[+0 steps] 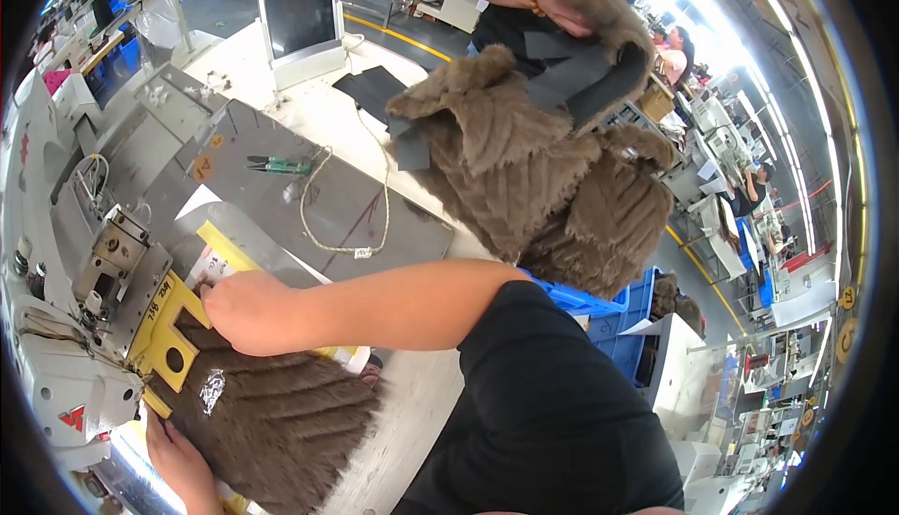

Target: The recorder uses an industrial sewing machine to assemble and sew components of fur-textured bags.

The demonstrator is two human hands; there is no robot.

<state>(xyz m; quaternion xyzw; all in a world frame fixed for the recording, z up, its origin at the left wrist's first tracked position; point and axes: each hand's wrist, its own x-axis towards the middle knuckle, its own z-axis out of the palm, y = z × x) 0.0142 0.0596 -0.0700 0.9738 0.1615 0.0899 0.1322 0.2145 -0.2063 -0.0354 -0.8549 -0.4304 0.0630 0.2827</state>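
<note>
A brown ribbed fur piece [290, 421] lies on the machine bed in front of me, with a small crumpled silvery patch [213, 391] on it. Against its far left edge sits a yellow plate [169, 314] with handwritten marks and a round dark hole, at the sewing machine [70, 393]. My right hand [251, 314] is closed at the plate's far end; what its fingers pinch is hidden. Near the plate's lower tip, my left hand [180, 463] rests along the fur's left edge, fingers stretched out and thumb apart.
Papers with a yellow strip [228, 245] lie beyond my right hand. Green-handled snips [279, 166] and a looped cord [386, 198] are on the grey tabletop, before a screen [300, 14]. At the far right, another person's hand [562, 11] holds fur above a fur pile [524, 159] and blue crates [618, 332].
</note>
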